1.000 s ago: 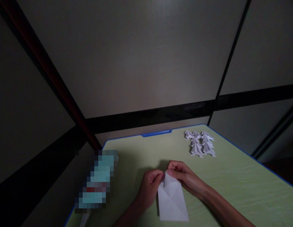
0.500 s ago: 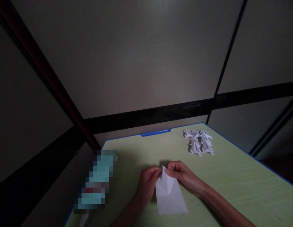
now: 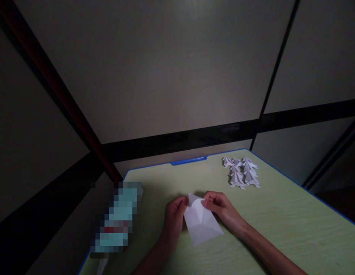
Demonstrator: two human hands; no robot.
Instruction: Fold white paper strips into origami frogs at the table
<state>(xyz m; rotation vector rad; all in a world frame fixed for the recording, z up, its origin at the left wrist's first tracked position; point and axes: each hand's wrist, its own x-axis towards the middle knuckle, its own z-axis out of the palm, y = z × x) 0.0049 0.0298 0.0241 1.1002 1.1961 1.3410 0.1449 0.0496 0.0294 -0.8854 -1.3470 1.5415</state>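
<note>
A white sheet of paper (image 3: 201,223), creased and partly folded to a point, lies on the green table (image 3: 280,225) in front of me. My left hand (image 3: 174,215) pinches its upper left edge with closed fingers. My right hand (image 3: 220,208) pinches the upper right edge the same way. The top of the sheet is lifted a little between the two hands, while its lower corner rests on the table.
Several folded white paper figures (image 3: 240,172) sit grouped at the far right of the table. A blurred light-blue object (image 3: 117,217) lies at the table's left edge. A blue rim with a handle (image 3: 188,160) runs along the far edge, with dark wall panels behind.
Both hands have drawn the paper away from me and spread its top apart. The sheet's pointed tip has opened wider, and its lower edge has slid up the table.
</note>
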